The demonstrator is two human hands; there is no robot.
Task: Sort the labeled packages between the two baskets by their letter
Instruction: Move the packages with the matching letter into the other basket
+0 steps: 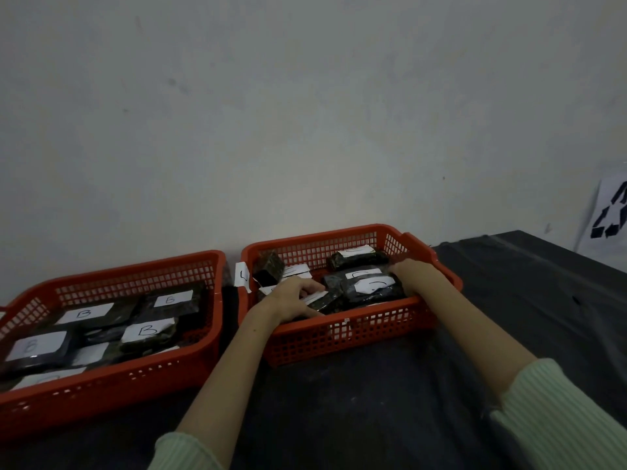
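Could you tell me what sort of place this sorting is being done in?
Probably a plain workroom or storage corner: two red plastic baskets of lettered packages sit on a table under dark sheeting, against a bare wall with a recycling sign.

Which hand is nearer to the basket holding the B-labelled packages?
Left. The left hand is inside the right basket, near the wall that faces the B basket. The right hand is at that right basket's far right corner, farther away.
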